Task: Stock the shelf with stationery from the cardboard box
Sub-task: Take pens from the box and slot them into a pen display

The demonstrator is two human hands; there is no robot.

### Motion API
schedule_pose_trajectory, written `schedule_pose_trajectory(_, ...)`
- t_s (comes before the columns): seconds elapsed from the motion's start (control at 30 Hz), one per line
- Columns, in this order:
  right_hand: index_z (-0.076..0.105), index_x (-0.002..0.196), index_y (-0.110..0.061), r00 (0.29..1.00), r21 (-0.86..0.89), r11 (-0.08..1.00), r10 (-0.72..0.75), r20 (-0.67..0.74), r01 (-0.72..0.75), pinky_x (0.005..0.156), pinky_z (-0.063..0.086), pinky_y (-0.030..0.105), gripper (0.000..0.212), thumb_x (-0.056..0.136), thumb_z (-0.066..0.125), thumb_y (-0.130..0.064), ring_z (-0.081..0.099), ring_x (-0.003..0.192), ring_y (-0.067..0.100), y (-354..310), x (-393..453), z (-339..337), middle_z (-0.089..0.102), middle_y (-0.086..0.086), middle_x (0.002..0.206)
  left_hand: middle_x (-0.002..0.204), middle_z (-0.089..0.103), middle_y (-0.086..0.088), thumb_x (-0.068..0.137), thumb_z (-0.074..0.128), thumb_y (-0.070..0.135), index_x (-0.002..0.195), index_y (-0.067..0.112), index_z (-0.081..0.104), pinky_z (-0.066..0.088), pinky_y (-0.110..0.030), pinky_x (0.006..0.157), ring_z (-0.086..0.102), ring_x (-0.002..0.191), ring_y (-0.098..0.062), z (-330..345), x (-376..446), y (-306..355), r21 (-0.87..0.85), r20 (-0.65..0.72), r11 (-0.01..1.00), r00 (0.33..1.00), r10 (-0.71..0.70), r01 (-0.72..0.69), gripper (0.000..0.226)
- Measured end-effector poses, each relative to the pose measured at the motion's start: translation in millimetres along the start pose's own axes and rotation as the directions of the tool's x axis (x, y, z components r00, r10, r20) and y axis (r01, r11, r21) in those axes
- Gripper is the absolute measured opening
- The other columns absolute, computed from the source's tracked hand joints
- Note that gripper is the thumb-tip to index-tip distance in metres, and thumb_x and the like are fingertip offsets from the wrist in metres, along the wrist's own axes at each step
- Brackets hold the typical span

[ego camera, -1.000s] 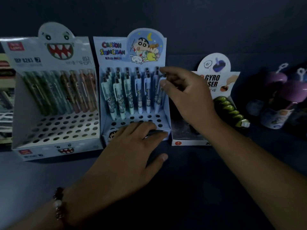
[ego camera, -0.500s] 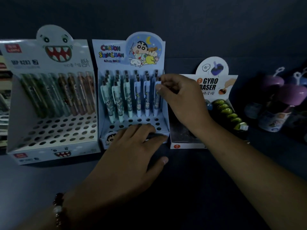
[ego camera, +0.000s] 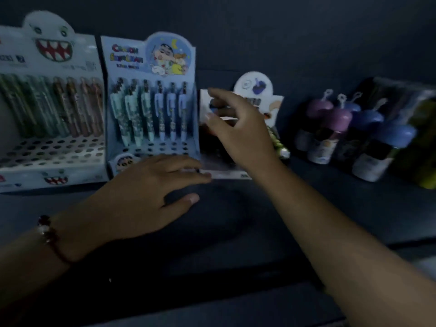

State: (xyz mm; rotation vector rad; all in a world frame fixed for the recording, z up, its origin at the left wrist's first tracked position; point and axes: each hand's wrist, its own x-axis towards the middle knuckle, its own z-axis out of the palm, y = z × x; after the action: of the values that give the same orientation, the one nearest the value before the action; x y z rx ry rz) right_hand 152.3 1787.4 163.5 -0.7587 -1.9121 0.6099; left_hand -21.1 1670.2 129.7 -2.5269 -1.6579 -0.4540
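Observation:
A light-blue cartoon pen display box [ego camera: 151, 67] stands on the dark shelf [ego camera: 236, 220], with a row of pens [ego camera: 160, 109] upright in its holes. My left hand [ego camera: 146, 192] lies flat with straight fingers against the box's front edge. My right hand [ego camera: 238, 128] hovers just right of the box, in front of the gyro eraser display [ego camera: 254, 90], fingers loosely spread and holding nothing. The cardboard box is out of view.
A white monster-face pen display [ego camera: 52, 57] stands at the left, with several pens in its back rows. Small bottles with purple and blue caps [ego camera: 342, 128] crowd the right. A green item [ego camera: 424, 142] sits at the far right edge.
My right hand let go of the rightmost pen and drew away to the right, fingers opening. The left hand stays at the box's front. The view shifted right.

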Motion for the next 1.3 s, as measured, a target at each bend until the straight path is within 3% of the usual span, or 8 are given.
schedule_pose_trajectory(0.2, 0.059, 0.13, -0.034, 0.982, -0.295, 0.953, 0.116, 0.151, -0.067, 0.101, 0.028, 0.003, 0.038, 0.092, 0.065, -0.034, 0.041, 0.124, -0.016, -9.9, -174.9, -141.7, 0.05, -0.029, 0.128, 0.143, 0.047, 0.018, 0.093, 0.045, 0.058, 0.137, 0.042, 0.05, 0.04, -0.03, 0.105, 0.045, 0.131, -0.004, 5.7, -13.8, 99.3, -0.186, -0.072, 0.963, 0.98, 0.184, -0.195, 0.047)
schedule_pose_trajectory(0.37, 0.058, 0.125, -0.048, 0.9, -0.392, 0.817, 0.43, -0.075, -0.423, 0.106, 0.03, 0.009, 0.037, 0.088, 0.063, -0.047, 0.042, 0.132, -0.006, -33.2, -388.1, -258.9, 0.05, -0.03, 0.137, 0.143, 0.039, 0.03, 0.093, 0.043, 0.063, 0.138, 0.047, 0.046, 0.034, -0.016, 0.101, 0.036, 0.132, 0.007, 58.0, -22.8, 262.0, -0.42, 0.012, 0.827, 0.909, 0.417, -0.374, 0.048)
schedule_pose_trajectory(0.47, 0.057, 0.122, -0.053, 0.715, -0.325, 0.638, 0.64, -0.281, -0.699, 0.101, 0.031, 0.005, 0.036, 0.087, 0.063, -0.049, 0.041, 0.128, -0.011, -58.3, -536.9, -306.8, 0.05, -0.031, 0.134, 0.147, 0.022, 0.039, 0.086, 0.036, 0.074, 0.14, 0.056, 0.037, 0.019, -0.011, 0.105, 0.014, 0.138, 0.016, 117.5, -36.8, 375.6, -0.521, 0.133, 0.765, 0.85, 0.51, -0.377, 0.057)
schedule_pose_trajectory(0.53, 0.057, 0.12, -0.051, 0.565, -0.266, 0.499, 0.708, -0.423, -0.825, 0.103, 0.033, 0.01, 0.038, 0.083, 0.06, -0.054, 0.044, 0.125, -0.012, -77.1, -636.3, -327.0, 0.053, -0.027, 0.133, 0.147, 0.018, 0.039, 0.08, 0.035, 0.078, 0.139, 0.056, 0.036, 0.023, -0.018, 0.111, 0.009, 0.139, 0.015, 162.2, -55.6, 455.6, -0.604, 0.224, 0.711, 0.78, 0.585, -0.36, 0.063)
schedule_pose_trajectory(0.7, 0.058, 0.12, -0.045, 0.126, 0.088, 0.22, 0.795, -0.594, -0.972, 0.104, 0.042, 0.025, 0.037, 0.083, 0.065, -0.043, 0.048, 0.123, -0.008, -135.7, -854.9, -344.5, 0.052, -0.031, 0.129, 0.143, 0.012, 0.042, 0.081, 0.037, 0.078, 0.137, 0.063, 0.028, 0.017, -0.013, 0.109, 0.016, 0.139, 0.009, 237.1, -117.2, 649.6, -0.683, 0.398, 0.612, 0.5, 0.769, -0.398, 0.059)
schedule_pose_trajectory(0.83, 0.046, 0.114, -0.056, -0.124, 0.249, 0.03, 0.807, -0.577, -0.968, 0.085, 0.036, -0.001, 0.042, 0.09, 0.068, -0.029, 0.048, 0.118, -0.005, -171.2, -949.3, -352.6, 0.043, -0.034, 0.125, 0.152, 0.023, 0.025, 0.092, 0.049, 0.057, 0.144, 0.046, 0.035, 0.024, -0.015, 0.105, 0.027, 0.137, 0.001, 263.0, -152.2, 768.3, -0.713, 0.473, 0.563, 0.306, 0.826, -0.417, 0.055)
schedule_pose_trajectory(1.07, 0.057, 0.132, -0.031, -0.386, 0.439, -0.126, 0.72, -0.576, -0.89, 0.093, 0.039, 0.017, 0.038, 0.094, 0.063, -0.029, 0.045, 0.112, -0.004, -136.2, -1045.1, -366.9, 0.051, -0.018, 0.127, 0.15, 0.032, 0.016, 0.096, 0.05, 0.05, 0.144, 0.039, 0.04, 0.035, -0.026, 0.106, 0.037, 0.134, -0.008, 346.2, -189.0, 888.3, -0.722, 0.554, 0.534, 0.095, 0.827, -0.44, 0.05)
schedule_pose_trajectory(1.3, 0.057, 0.133, -0.022, -0.563, 0.622, -0.233, 0.718, -0.409, -0.748, 0.089, 0.044, 0.024, 0.04, 0.093, 0.061, -0.023, 0.052, 0.105, 0.004, -40.5, -1140.8, -400.5, 0.06, -0.002, 0.129, 0.146, 0.039, 0.011, 0.099, 0.049, 0.042, 0.144, 0.033, 0.041, 0.041, -0.031, 0.1, 0.046, 0.124, -0.011, 462.6, -202.8, 974.4, -0.703, 0.654, 0.608, 0.002, 0.757, -0.369, 0.047)
